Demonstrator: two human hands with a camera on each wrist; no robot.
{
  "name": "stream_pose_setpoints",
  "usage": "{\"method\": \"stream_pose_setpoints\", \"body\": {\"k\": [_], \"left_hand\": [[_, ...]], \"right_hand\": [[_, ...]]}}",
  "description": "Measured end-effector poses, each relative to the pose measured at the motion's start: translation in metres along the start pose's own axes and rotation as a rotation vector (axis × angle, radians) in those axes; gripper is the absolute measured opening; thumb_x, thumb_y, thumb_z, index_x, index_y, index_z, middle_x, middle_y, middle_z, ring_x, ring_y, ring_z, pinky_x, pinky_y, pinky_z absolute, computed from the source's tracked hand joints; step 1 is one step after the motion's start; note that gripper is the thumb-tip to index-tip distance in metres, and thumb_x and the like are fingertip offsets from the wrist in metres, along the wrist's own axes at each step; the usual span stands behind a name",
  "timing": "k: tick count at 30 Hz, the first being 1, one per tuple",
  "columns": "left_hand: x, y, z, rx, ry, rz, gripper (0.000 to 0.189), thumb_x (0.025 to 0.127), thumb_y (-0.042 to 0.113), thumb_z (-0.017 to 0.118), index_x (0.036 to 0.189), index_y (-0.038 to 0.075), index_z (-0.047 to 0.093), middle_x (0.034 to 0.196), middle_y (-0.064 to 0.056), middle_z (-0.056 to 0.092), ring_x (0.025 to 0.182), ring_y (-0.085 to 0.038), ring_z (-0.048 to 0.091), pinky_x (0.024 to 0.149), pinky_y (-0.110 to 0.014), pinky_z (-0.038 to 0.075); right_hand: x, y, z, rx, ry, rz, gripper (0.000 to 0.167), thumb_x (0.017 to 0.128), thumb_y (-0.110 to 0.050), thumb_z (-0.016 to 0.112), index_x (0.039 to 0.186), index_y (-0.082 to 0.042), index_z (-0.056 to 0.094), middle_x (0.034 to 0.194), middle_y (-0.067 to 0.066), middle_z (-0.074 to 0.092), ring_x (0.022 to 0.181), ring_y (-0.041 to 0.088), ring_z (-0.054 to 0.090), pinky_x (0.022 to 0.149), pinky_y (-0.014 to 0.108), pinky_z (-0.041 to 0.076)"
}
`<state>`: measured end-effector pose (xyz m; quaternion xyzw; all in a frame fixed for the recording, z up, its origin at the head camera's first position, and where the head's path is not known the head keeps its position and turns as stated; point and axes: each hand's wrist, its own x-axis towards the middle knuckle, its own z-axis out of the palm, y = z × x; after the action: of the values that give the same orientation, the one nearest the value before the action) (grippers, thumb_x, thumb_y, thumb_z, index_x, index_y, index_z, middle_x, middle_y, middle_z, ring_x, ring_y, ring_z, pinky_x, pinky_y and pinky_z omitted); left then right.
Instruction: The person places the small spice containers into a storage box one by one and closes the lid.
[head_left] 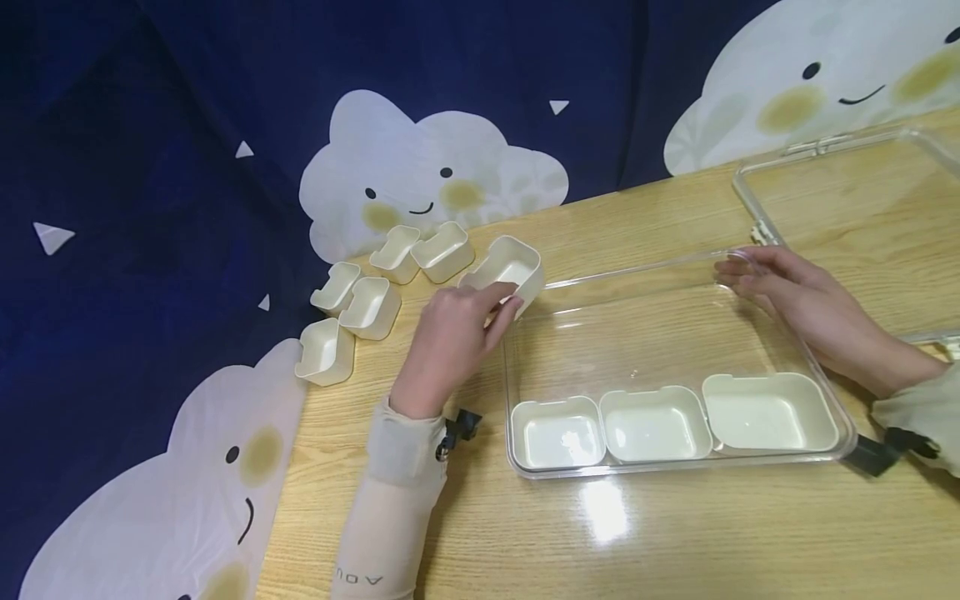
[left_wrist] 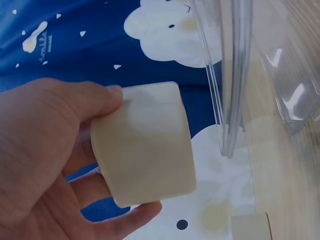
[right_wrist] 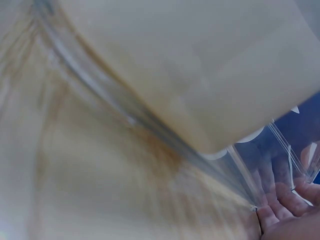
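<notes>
My left hand (head_left: 450,342) pinches a small cream storage bin (head_left: 517,258) by its near side, thumb and fingers at the wall. The left wrist view shows that bin's smooth outer face (left_wrist: 145,145). It hovers at the back left corner of a clear plastic box (head_left: 615,471). Inside the box, along the near wall, stand three cream bins: a left one (head_left: 558,433), a middle one (head_left: 656,425) and a wider right one (head_left: 772,412). My right hand (head_left: 825,317) holds the box's back right corner, its fingers (right_wrist: 285,205) at the clear wall.
Several loose cream bins stand at the table's back left, among them a nearest one (head_left: 326,354) and a rear one (head_left: 442,254). Another clear plastic frame-like piece (head_left: 742,187) with clips lies at the back right. A blue cloud-patterned cloth (head_left: 225,75) hangs behind the wooden table (head_left: 525,533).
</notes>
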<state>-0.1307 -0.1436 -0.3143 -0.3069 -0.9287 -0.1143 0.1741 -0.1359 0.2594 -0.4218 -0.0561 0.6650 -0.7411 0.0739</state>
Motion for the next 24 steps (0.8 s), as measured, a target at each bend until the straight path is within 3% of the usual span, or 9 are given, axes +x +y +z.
{"method": "stream_pose_setpoints", "body": {"k": [8, 13, 17, 24], "left_hand": [[-0.001, 0.006, -0.003, 0.054, -0.048, 0.075, 0.020, 0.102, 0.030, 0.065, 0.100, 0.015, 0.079, 0.064, 0.001, 0.065, 0.058, -0.017, 0.055, 0.071, -0.040, 0.054], [-0.002, 0.009, -0.005, 0.063, -0.070, 0.119, 0.017, 0.101, 0.029, 0.068, 0.101, 0.017, 0.080, 0.071, 0.002, 0.072, 0.061, -0.016, 0.059, 0.069, -0.036, 0.053], [-0.002, 0.011, -0.006, 0.048, -0.080, 0.139, 0.017, 0.101, 0.029, 0.068, 0.104, 0.017, 0.080, 0.076, 0.002, 0.076, 0.064, -0.016, 0.062, 0.071, -0.036, 0.054], [-0.002, 0.012, -0.008, -0.044, -0.151, 0.193, 0.016, 0.102, 0.027, 0.066, 0.098, 0.018, 0.078, 0.068, 0.005, 0.064, 0.062, -0.011, 0.052, 0.070, -0.031, 0.051]], "right_hand": [[0.000, 0.001, 0.000, 0.029, -0.002, -0.007, 0.030, 0.108, -0.012, 0.052, 0.138, -0.008, 0.048, 0.129, -0.014, 0.070, 0.118, -0.006, 0.065, 0.092, 0.010, 0.052], [0.000, 0.001, 0.001, 0.029, 0.001, -0.020, 0.030, 0.108, -0.011, 0.052, 0.138, -0.008, 0.050, 0.129, -0.013, 0.070, 0.118, -0.005, 0.066, 0.092, 0.010, 0.052], [0.000, 0.002, 0.001, 0.020, -0.004, -0.036, 0.031, 0.107, -0.010, 0.052, 0.138, -0.008, 0.050, 0.130, -0.013, 0.070, 0.118, -0.005, 0.066, 0.092, 0.010, 0.052], [0.001, 0.002, 0.001, 0.025, -0.009, -0.044, 0.031, 0.107, -0.009, 0.051, 0.139, -0.007, 0.049, 0.131, -0.011, 0.069, 0.119, -0.004, 0.065, 0.093, 0.010, 0.052]]}}
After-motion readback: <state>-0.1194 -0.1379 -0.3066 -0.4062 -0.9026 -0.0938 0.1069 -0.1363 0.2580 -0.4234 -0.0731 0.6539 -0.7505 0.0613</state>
